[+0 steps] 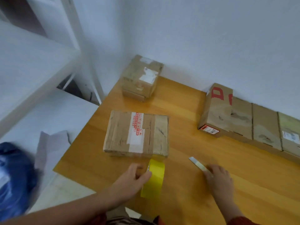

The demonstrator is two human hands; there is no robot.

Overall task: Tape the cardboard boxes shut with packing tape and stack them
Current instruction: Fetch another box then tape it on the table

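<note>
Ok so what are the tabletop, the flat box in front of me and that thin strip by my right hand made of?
Tabletop: likely wood or wood veneer, orange-brown grain with a glossy sheen.
Flat box: brown cardboard, matte and scuffed, with old tape strips.
Thin strip: probably metal, pale and reflective, though blurred.

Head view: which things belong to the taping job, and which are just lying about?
Job: flat box; yellow tape roll, held by left hand; cutter, touched by right hand; corner box; boxes along the wall.
Lying about: blue bag; grey sheet, both left of the table.
</note>
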